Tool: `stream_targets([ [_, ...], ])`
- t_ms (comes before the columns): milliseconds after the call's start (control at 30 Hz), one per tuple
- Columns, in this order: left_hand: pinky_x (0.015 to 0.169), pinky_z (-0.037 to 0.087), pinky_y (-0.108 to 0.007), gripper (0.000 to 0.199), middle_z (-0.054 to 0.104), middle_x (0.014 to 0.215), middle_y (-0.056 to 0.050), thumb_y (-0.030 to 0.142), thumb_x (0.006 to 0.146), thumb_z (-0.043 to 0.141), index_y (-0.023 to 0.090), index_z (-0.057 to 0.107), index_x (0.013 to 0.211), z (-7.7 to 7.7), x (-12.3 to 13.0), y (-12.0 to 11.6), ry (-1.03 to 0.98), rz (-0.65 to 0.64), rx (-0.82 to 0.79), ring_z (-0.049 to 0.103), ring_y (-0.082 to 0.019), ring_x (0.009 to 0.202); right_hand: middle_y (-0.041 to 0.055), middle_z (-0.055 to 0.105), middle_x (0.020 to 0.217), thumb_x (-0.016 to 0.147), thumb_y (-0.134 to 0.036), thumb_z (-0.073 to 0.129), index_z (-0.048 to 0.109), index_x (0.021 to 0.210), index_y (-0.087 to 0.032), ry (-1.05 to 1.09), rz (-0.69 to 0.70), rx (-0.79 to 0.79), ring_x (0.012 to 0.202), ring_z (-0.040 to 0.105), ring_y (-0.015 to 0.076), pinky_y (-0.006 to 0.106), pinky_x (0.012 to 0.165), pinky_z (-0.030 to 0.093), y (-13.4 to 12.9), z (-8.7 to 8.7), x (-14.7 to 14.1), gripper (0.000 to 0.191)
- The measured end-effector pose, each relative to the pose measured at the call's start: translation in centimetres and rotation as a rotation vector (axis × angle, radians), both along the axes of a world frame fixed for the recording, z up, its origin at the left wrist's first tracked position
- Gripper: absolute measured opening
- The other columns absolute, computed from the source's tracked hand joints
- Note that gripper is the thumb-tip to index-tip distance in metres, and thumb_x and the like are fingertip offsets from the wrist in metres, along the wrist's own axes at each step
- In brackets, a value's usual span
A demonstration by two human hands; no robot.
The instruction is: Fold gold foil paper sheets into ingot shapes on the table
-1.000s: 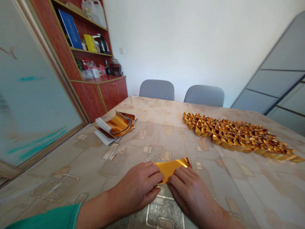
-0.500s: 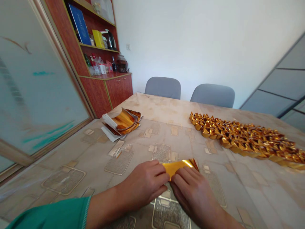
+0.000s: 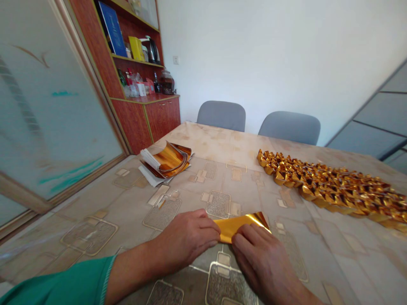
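A strip of shiny gold foil paper lies at the near middle of the table, between my two hands. My left hand pinches its left end, fingers closed together. Over the near right part of the foil, my right hand has its fingers curled and gripping the lower edge. The foil's far right corner sticks up past the right hand, dark along its edge. Both thumbs are mostly hidden.
A loose stack of curved gold foil sheets with white backs lies at the left. Rows of folded gold foil pieces fill the right side. The table has a patterned clear cover. Two grey chairs stand behind it.
My left hand has slid a little left along the foil, so more gold shows between the hands. My right hand keeps its grip. The whole view has shifted slightly.
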State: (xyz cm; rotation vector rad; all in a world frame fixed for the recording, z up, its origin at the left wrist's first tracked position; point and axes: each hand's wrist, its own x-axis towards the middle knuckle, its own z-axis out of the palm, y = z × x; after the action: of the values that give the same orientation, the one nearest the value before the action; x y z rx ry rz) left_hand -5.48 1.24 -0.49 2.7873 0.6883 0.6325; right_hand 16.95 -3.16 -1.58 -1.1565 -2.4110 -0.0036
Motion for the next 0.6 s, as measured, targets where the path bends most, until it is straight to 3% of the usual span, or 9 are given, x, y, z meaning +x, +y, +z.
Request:
stream_targets([
  [133, 0.069, 0.045, -0.028, 0.03, 0.066, 0.083, -0.003, 0.027, 0.101, 0.04, 0.018, 0.064, 0.086, -0.3, 0.8, 0.3, 0.021, 0.092, -0.073, 0.057, -0.017, 0.076, 0.0037, 0.061, 0.079, 0.09, -0.023, 0.055, 0.059, 0.08, -0.021, 0.039, -0.059, -0.114, 0.072, 0.054, 0.0208, 0.031, 0.066, 0.036, 0.2, 0.3, -0.6, 0.012],
  [233, 0.074, 0.045, -0.029, 0.016, 0.067, 0.091, -0.003, 0.031, 0.096, 0.053, 0.019, 0.063, 0.096, -0.2, 1.1, 0.7, -0.03, 0.118, -0.153, 0.058, -0.019, 0.085, 0.0028, 0.062, 0.076, 0.092, -0.023, 0.055, 0.06, 0.079, -0.021, 0.099, -0.108, -0.151, 0.071, 0.055, 0.0198, 0.031, 0.065, 0.035, 0.7, 0.3, -1.1, 0.014],
  [333, 0.077, 0.045, -0.028, 0.019, 0.068, 0.095, -0.001, 0.022, 0.085, 0.068, 0.021, 0.062, 0.103, 0.0, 0.8, 1.1, -0.111, 0.2, -0.319, 0.059, -0.018, 0.089, 0.0021, 0.063, 0.075, 0.093, -0.019, 0.05, 0.058, 0.075, -0.021, 0.171, -0.113, -0.192, 0.069, 0.056, 0.018, 0.029, 0.063, 0.035, 1.0, 0.3, -1.2, 0.02],
  [433, 0.074, 0.044, -0.026, 0.019, 0.068, 0.091, 0.002, 0.013, 0.084, 0.065, 0.022, 0.065, 0.1, 0.1, 0.7, 1.3, -0.156, 0.295, -0.449, 0.06, -0.015, 0.083, 0.0017, 0.061, 0.073, 0.093, -0.019, 0.05, 0.054, 0.07, -0.021, 0.206, -0.127, -0.209, 0.067, 0.055, 0.0173, 0.028, 0.062, 0.034, 1.0, 0.2, -1.1, 0.023],
  [600, 0.075, 0.043, -0.027, 0.004, 0.068, 0.083, 0.001, 0.021, 0.087, 0.065, 0.021, 0.069, 0.088, 0.2, 1.0, 1.5, -0.172, 0.296, -0.42, 0.059, -0.016, 0.084, 0.001, 0.058, 0.068, 0.092, -0.021, 0.053, 0.05, 0.067, -0.021, 0.191, -0.177, -0.171, 0.063, 0.052, 0.0169, 0.028, 0.059, 0.034, 1.0, -0.4, -1.0, 0.025],
])
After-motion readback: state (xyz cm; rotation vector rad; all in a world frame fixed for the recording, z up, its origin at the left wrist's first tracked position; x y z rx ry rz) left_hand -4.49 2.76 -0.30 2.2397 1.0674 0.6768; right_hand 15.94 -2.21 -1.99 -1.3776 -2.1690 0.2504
